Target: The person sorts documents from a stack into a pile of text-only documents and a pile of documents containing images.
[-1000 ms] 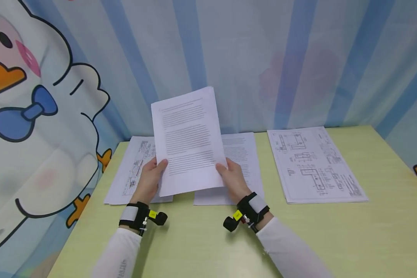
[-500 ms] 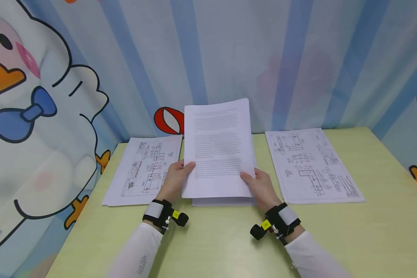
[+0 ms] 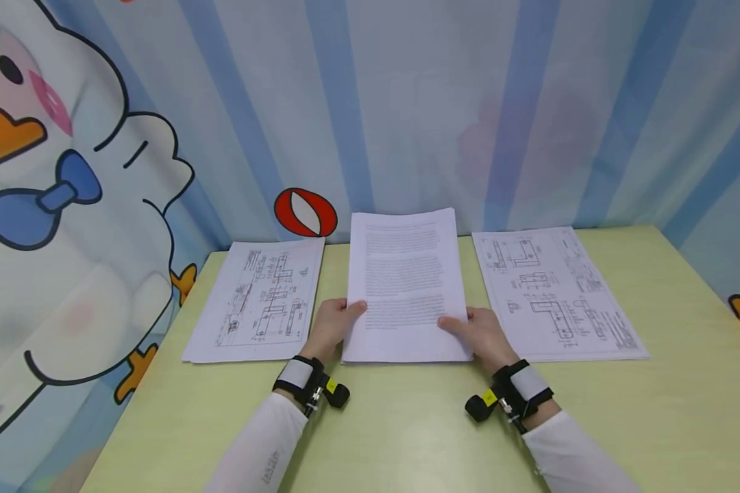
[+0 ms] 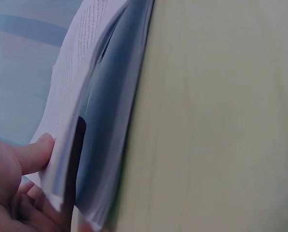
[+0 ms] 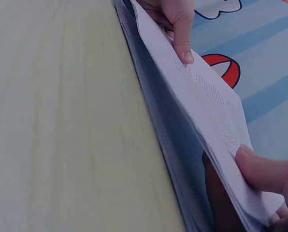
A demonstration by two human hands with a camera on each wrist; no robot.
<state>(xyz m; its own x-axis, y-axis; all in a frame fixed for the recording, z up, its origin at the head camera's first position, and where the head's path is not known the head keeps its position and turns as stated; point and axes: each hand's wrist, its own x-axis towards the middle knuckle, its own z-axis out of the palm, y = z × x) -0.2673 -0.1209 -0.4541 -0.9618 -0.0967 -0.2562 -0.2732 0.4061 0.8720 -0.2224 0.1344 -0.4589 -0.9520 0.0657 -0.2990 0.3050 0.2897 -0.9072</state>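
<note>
Both hands hold a stack of printed text sheets [image 3: 403,274] by its two sides, over the middle of the table. My left hand [image 3: 334,325] grips the left edge, thumb on the printed face and fingers behind. At the right edge my right hand [image 3: 482,335] pinches the stack the same way. Beneath it lies another paper stack [image 4: 117,111], seen in the left wrist view with a dark wedge of space between the two. In the right wrist view the held sheets [image 5: 197,111] slant above that lower stack [image 5: 158,130]. The head view hides most of the lower stack.
A pile of technical drawings [image 3: 259,301] lies on the left of the pale green table [image 3: 401,431]. Another pile of drawings [image 3: 558,294] lies on the right. A striped curtain [image 3: 407,103] with cartoon figures hangs behind the table's far edge.
Both hands have carried the text sheets rightward and down, from partly over the left drawings to over the middle stack. The left drawings and a red ball print on the curtain are now uncovered.
</note>
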